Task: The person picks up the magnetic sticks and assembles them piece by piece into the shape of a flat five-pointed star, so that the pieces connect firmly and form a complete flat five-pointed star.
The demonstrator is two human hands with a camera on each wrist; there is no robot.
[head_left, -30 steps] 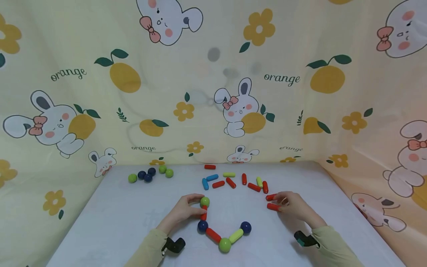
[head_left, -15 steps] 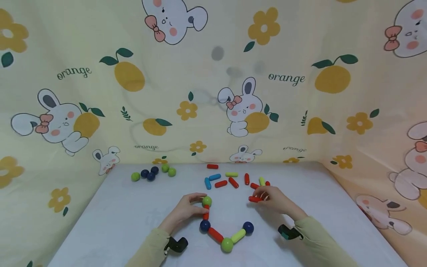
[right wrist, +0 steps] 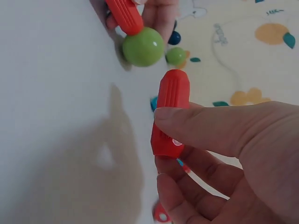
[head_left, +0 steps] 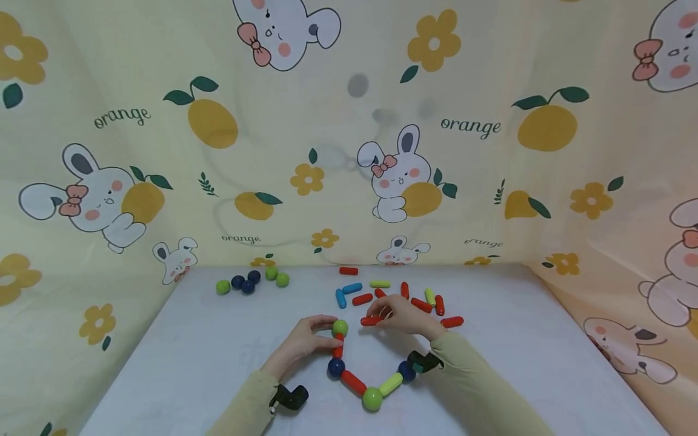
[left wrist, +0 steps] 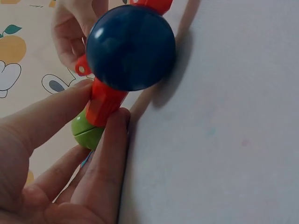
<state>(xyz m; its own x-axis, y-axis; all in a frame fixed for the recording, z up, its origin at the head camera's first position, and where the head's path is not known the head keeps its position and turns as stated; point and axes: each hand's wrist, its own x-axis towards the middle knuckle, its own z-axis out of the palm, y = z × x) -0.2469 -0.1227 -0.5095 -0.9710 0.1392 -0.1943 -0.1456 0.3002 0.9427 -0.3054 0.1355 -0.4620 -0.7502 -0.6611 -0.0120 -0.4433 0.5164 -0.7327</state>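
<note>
My left hand [head_left: 302, 342] grips a red rod [left wrist: 103, 103], its fingers beside the green ball [head_left: 340, 327] at the rod's far end. At its near end sits a navy ball [head_left: 335, 367]. From there the chain runs through another red rod [head_left: 354, 383], a green ball [head_left: 372, 398] and a yellow-green rod [head_left: 391, 384] to a second navy ball [head_left: 404, 371], partly covered by the right wrist camera. My right hand [head_left: 406, 316] pinches a loose red rod [right wrist: 173, 91] between thumb and fingers, just right of the far green ball and apart from it.
Loose red, blue [head_left: 352, 289] and yellow-green rods [head_left: 380, 284] lie scattered behind the right hand. One red rod [head_left: 452, 321] lies to its right. Several green and navy balls [head_left: 248, 286] cluster at the table's back left. A printed curtain [head_left: 327, 121] hangs behind the white table [head_left: 218, 351].
My right hand has carried a red rod leftward from the right side toward the chain's far green ball. Another red rod stays behind on the table. The left hand keeps its hold.
</note>
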